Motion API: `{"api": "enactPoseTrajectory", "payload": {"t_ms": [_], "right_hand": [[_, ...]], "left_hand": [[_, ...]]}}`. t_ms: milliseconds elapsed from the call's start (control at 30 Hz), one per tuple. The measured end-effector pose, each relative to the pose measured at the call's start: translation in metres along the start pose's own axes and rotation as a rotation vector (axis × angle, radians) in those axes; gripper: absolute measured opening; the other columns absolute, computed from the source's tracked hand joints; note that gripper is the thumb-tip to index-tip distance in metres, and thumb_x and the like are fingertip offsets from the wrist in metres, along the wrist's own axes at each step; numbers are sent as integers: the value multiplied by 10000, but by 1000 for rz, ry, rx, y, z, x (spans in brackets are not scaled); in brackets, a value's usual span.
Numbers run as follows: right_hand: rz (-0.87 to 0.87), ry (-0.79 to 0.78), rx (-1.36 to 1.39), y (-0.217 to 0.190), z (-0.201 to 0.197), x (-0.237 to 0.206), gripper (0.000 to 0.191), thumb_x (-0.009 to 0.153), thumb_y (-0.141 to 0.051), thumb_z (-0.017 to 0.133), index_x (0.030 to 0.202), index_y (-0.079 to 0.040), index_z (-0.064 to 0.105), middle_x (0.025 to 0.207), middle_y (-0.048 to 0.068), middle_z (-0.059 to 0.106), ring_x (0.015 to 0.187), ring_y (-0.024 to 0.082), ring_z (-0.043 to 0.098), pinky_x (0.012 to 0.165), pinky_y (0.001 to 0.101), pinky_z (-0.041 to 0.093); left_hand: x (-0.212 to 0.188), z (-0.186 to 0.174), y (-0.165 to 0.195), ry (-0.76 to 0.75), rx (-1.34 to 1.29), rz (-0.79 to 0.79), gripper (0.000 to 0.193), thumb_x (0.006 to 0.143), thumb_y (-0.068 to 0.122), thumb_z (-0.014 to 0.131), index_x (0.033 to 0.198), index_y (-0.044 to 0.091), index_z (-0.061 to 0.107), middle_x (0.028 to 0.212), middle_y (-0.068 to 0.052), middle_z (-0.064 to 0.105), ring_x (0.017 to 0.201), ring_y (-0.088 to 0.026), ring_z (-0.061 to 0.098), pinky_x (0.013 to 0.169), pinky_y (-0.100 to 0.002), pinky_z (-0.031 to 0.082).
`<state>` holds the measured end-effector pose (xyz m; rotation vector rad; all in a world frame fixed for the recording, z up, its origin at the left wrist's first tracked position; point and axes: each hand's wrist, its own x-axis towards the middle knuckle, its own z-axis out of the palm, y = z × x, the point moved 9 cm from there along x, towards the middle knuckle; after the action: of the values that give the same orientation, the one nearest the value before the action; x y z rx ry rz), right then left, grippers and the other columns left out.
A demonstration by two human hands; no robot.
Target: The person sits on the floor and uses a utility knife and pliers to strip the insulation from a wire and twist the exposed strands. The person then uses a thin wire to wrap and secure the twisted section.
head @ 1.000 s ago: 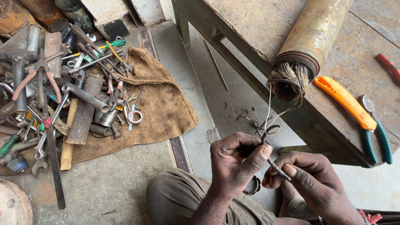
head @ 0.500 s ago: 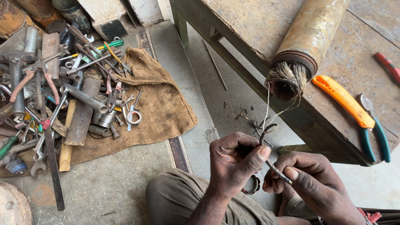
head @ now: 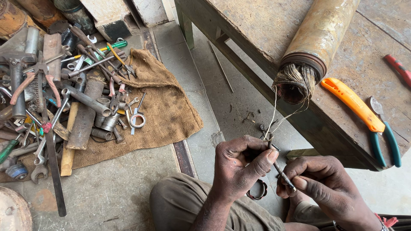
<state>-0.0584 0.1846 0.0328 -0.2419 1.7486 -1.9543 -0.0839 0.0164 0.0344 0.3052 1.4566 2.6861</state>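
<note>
1. The left hand (head: 239, 167) is curled almost closed, its thumb and forefinger pinched on the upper end of a thin dark metal rod (head: 280, 169), just above the person's knee.
2. The right hand (head: 319, 186) is also nearly closed; its thumb and first fingers grip the lower end of the same rod, so the rod runs slanting between the two hands.
3. A pale wire (head: 272, 115) comes down from the open end of a brass-coloured cylinder (head: 319, 40) to the top of the rod by the left thumb. Whether it is wound around the rod cannot be told.
4. The cylinder lies on a worn wooden workbench (head: 257, 25), with its open end, full of frayed strands, overhanging the front edge.
5. An orange-handled knife (head: 353, 105) lies on the bench near that front edge, just right of the cylinder's mouth. Touching it on the right are pliers with teal handles (head: 385, 139).
6. A red-handled tool (head: 398, 68) lies further back, at the bench's right edge.
7. On the concrete floor to the left, a piece of brown sacking (head: 167, 115) carries a heap of spanners, pliers, pipes and screwdrivers (head: 64, 98) along its left side, well apart from the hands.
8. A small dark ring (head: 257, 190) lies on the floor between the hands and the knee.
</note>
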Motion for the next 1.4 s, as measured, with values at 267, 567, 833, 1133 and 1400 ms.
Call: {"api": "enactPoseTrajectory", "payload": {"t_ms": [267,567,833,1133,1400], "right_hand": [[33,57,93,8,2,4,303,950,-212,681,944,90,712,803,178,746,740,247,734,685,389,588],[151,-39,174,20,16,2,394,982,-285,675,1081,91,743,874,167,787,744,190,720,662,331,580],[263,11,-17,38,-10,-13,252,860,-185,774,954,46,735,775,132,752,660,169,659,587,329,544],[78,-3,-933,-6,-15,-16,179,847,-274,830,867,-102,780,791,15,775,737,121,699,632,298,552],[-159,736,-1071,-53,-19,-33,209,731,-182,842,737,-33,695,634,52,682,521,150,613,467,296,492]], "left_hand": [[-1,3,1,-21,31,-16,192,1034,152,723,1115,-22,727,938,-77,742,792,-77,689,703,-214,579],[0,7,-14,-16,-145,-62,248,1019,203,729,1113,-27,717,968,-104,758,811,-113,700,728,-244,583],[2,15,-16,-231,-315,-104,368,988,315,719,1176,-1,730,1008,-95,757,872,-119,710,772,-263,596],[13,-7,-40,-153,-207,-29,202,1038,216,737,1093,22,760,934,-98,764,806,-143,711,728,-274,616],[4,29,-47,-85,42,-65,443,908,192,806,1282,3,663,1126,-66,709,1012,-111,699,915,-244,628]]}}
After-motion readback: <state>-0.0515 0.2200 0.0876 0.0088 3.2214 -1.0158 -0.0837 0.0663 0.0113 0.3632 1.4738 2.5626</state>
